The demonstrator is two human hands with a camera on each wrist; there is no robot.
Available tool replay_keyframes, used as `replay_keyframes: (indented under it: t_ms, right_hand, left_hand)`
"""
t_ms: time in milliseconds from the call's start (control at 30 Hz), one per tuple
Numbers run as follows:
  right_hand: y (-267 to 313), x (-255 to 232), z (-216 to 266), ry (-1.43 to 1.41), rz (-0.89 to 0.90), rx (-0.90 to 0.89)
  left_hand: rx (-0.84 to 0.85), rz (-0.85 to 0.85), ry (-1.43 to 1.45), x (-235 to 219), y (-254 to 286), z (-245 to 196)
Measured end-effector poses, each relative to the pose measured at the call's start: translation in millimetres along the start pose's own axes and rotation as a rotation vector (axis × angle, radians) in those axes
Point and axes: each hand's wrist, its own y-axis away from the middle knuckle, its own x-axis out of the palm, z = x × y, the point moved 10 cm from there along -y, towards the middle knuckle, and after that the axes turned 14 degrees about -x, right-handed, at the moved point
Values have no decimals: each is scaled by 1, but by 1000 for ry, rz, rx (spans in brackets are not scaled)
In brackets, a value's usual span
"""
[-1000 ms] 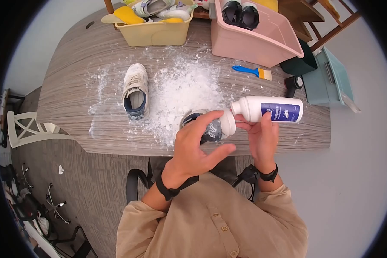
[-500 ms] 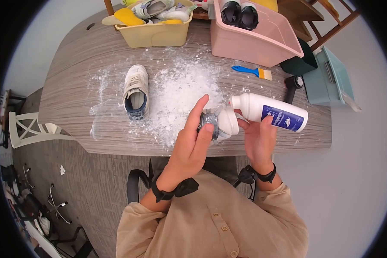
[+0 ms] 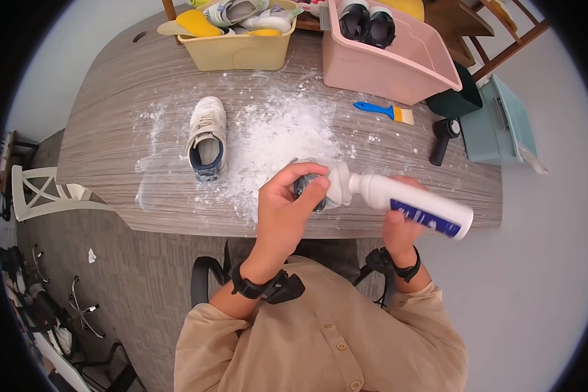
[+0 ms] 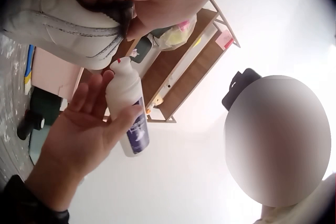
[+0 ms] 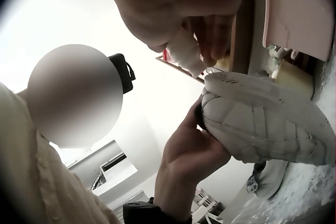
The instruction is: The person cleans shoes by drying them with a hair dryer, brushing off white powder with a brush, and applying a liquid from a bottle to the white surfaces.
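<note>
Left hand [image 3: 284,204] on a shoe [image 3: 338,183], right hand [image 3: 398,230] on a white bottle [image 3: 417,200], near the counter's [image 3: 111,134] front edge.
Head view: left fingers clamped on the shoe's dark heel end; right fingers clamped round the bottle, which lies aslant, neck just beside the shoe; touching or apart, cannot tell. White powder [image 3: 281,134] spread on the counter beyond; second shoe [image 3: 206,127] left of it, toe pointing away. Brush [image 3: 384,110] to the right, blue handle, before a pink bin [image 3: 385,73]; yellow bin [image 3: 235,55] at the back, filled with footwear. Left wrist view: right thumb across the bottle by its blue label, bottle mouth close to the shoe. Right wrist view: shoe's pale side shows, heel end in the left hand; bottle neck near it, right hand in shadow.
</note>
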Motion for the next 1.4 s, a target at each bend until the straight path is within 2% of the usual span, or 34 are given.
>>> replay_keyframes:
  t_ms: [100, 200, 233, 333, 467, 633, 833, 1067, 1133, 1300, 1400]
  right_hand:
    - [-8, 19, 11, -82, 217, 9]
    - [-4, 22, 7, -94, 306, 87]
    - [-7, 24, 9, -30, 382, 97]
    - [-10, 27, 19, 85, 434, 11]
    - [-16, 29, 29, 126, 395, -66]
    - [-15, 27, 27, 143, 405, 33]
    - [-13, 26, 25, 93, 379, 55]
    - [-7, 22, 21, 25, 305, 168]
    - [-10, 21, 26, 50, 233, 55]
    - [-10, 14, 23, 135, 166, 92]
    - [-10, 13, 24, 94, 147, -4]
  left_hand:
    - [76, -38, -72, -1, 2, -6]
    - [86, -57, -109, -1, 4, -9]
    - [79, -62, -123, -1, 5, -10]
    - [111, -61, -162, 5, 10, -15]
    - [108, -61, -219, 8, 14, -16]
    - [131, -51, -339, 11, 20, -19]
    - [270, -69, -445, 16, 27, -31]
    - [261, -51, -435, 20, 29, -31]
    - [296, -38, -467, 23, 31, -32]
    - [339, -33, -519, 26, 34, -29]
    - [397, -38, -570, 29, 36, -31]
